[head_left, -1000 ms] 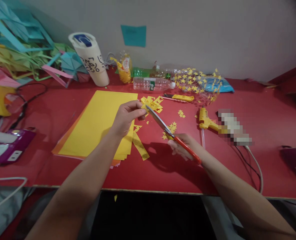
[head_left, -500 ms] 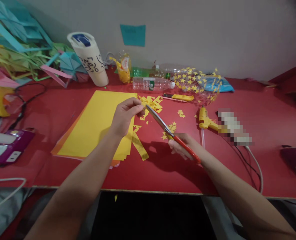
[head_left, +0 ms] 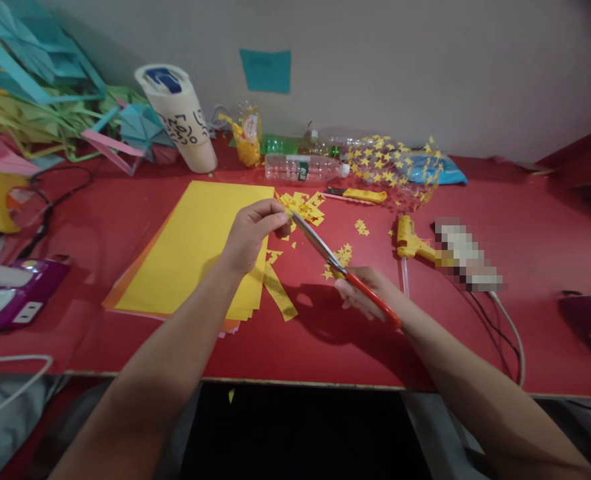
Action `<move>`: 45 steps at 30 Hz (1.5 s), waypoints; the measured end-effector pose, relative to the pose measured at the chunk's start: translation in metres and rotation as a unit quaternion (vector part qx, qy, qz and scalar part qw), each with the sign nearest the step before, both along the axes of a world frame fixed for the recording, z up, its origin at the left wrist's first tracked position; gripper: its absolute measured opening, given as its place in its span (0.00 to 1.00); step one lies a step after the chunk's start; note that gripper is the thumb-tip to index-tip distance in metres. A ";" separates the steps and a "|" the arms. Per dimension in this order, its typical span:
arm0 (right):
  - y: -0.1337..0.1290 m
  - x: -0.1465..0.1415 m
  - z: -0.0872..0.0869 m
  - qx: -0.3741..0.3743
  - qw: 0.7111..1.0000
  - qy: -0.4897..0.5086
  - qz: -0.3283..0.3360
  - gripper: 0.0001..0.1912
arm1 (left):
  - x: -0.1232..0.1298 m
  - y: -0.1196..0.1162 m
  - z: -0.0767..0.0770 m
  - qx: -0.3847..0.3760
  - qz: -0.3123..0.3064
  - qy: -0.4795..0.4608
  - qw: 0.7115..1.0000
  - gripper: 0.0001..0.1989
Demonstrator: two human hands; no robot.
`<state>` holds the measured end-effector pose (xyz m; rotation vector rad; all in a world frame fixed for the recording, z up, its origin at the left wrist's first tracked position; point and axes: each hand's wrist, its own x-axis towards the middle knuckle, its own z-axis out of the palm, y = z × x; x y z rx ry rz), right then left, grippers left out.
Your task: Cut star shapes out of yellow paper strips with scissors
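Red-handled scissors [head_left: 335, 261] are in my right hand [head_left: 368, 293], with the fingers wrapped around the handles. The blades look closed or nearly so, and the tip points up-left to the fingertips of my left hand [head_left: 255, 230]. That hand is pinched, thumb against fingers, on a small piece of yellow paper [head_left: 284, 208] that is hard to tell from the scraps behind it. Cut yellow paper scraps [head_left: 311, 208] lie just beyond the fingers. Small yellow paper stars [head_left: 344, 255] are heaped near the scissors. Under my left wrist lies a stack of yellow paper [head_left: 195, 247].
A yellow glue gun [head_left: 408, 240] and a utility knife [head_left: 365, 195] lie to the right. Clear plastic bottles [head_left: 285, 168], a star-covered clear form [head_left: 390, 163] and a white tumbler [head_left: 182, 127] stand along the wall. Folded paper shapes [head_left: 35, 80] fill the left.
Almost nothing differs. My left fingertips have shifted slightly downward by the scissors' tip, and the scissors stay in nearly the same place.
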<state>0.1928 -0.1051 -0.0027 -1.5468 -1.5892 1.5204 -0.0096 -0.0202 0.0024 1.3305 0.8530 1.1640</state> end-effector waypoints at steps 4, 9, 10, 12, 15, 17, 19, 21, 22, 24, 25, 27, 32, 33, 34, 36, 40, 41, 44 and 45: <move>-0.001 -0.002 0.003 0.008 1.000 0.008 -0.007 0.26 | 0.001 -0.001 0.001 -0.024 -0.019 0.009 0.999 0.06; -0.001 0.000 0.000 -0.005 1.000 -0.008 -0.007 0.26 | 0.001 0.001 -0.002 -0.030 0.011 -0.031 0.999 0.04; 0.000 0.000 -0.001 -0.006 1.000 -0.011 -0.008 0.26 | 0.001 0.002 -0.002 -0.033 0.015 -0.037 0.999 0.04; 0.000 0.001 -0.003 -0.005 1.000 -0.013 -0.009 0.26 | 0.001 0.002 -0.003 -0.035 0.018 -0.039 0.998 0.04; 0.000 0.001 -0.002 -0.006 1.000 -0.011 -0.009 0.26 | 0.001 0.002 -0.003 -0.024 0.021 -0.028 0.999 0.04; -0.001 0.000 0.001 -0.008 1.000 -0.009 -0.008 0.26 | 0.001 0.002 -0.003 -0.016 0.023 -0.020 0.999 0.04; -0.001 -0.001 0.003 -0.007 1.000 -0.007 -0.008 0.26 | 0.001 0.001 -0.003 -0.013 0.026 -0.013 1.000 0.04; -0.001 -0.002 0.004 -0.007 1.000 -0.007 -0.003 0.26 | 0.001 0.001 -0.004 -0.014 0.027 -0.011 0.999 0.04; -0.001 -0.002 0.004 -0.007 1.000 -0.006 0.002 0.25 | 0.001 0.002 -0.004 -0.015 0.027 -0.011 0.999 0.04; -0.001 -0.001 0.004 -0.004 1.000 0.000 0.013 0.25 | 0.001 0.002 -0.004 -0.016 0.026 -0.013 0.999 0.04; -0.001 -0.001 0.003 -0.002 1.000 0.000 0.016 0.24 | 0.001 0.002 -0.004 -0.015 0.025 -0.013 0.999 0.04; -0.001 0.001 0.001 0.002 1.000 -0.006 0.017 0.24 | 0.001 0.002 -0.004 -0.014 0.022 -0.017 1.000 0.04; -0.001 0.003 -0.002 0.006 0.999 -0.022 0.026 0.23 | 0.002 0.001 -0.002 -0.031 0.020 -0.028 0.999 0.04; -0.001 0.003 -0.002 0.008 0.999 -0.019 0.029 0.23 | 0.002 0.001 -0.002 -0.033 0.021 -0.026 0.999 0.04; -0.001 0.003 -0.002 0.009 0.999 -0.017 0.031 0.23 | 0.002 0.001 -0.002 -0.034 0.021 -0.024 0.999 0.04; -0.001 0.003 -0.001 0.009 0.999 -0.024 0.030 0.23 | 0.002 0.001 -0.002 -0.033 0.021 -0.024 0.999 0.03; -0.001 0.002 0.003 -0.006 0.999 -0.044 0.018 0.23 | 0.001 0.002 -0.002 -0.031 0.019 -0.029 0.999 0.03; -0.001 0.001 0.004 -0.010 0.999 -0.044 0.015 0.24 | 0.001 0.002 -0.003 -0.031 0.017 -0.030 0.999 0.03; -0.001 0.000 0.004 -0.013 0.999 -0.040 0.007 0.24 | 0.001 0.002 -0.003 -0.033 0.015 -0.033 0.999 0.04; -0.001 0.000 0.004 -0.014 0.999 -0.041 0.006 0.24 | 0.001 0.002 -0.003 -0.034 0.016 -0.035 0.999 0.04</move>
